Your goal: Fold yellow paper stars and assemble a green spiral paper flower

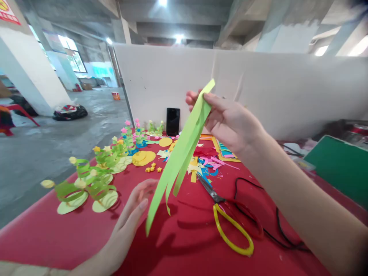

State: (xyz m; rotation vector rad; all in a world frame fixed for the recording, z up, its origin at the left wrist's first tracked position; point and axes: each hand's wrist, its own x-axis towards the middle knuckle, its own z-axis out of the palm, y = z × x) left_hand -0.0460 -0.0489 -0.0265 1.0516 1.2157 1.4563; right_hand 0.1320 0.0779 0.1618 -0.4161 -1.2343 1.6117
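Observation:
My right hand (230,119) is raised over the table, its thumb and fingers pinching the top of several light-green paper strips (181,149). The strips hang down and to the left, fanning apart at their lower ends. Beside those ends is my left hand (135,207), its fingers curved and apart with nothing in them. Scissors (215,197) with one yellow and one red handle lie on the red tabletop below my right hand. At the left stand paper ornaments (97,188) with curled green strips on pale round bases.
Paper scraps (205,165) are heaped mid-table, near small yellow stars (152,168) and yellow paper discs (143,158). A black phone (173,121) leans on the white partition (172,76). A black cable (278,222) and a green board (339,168) are at right.

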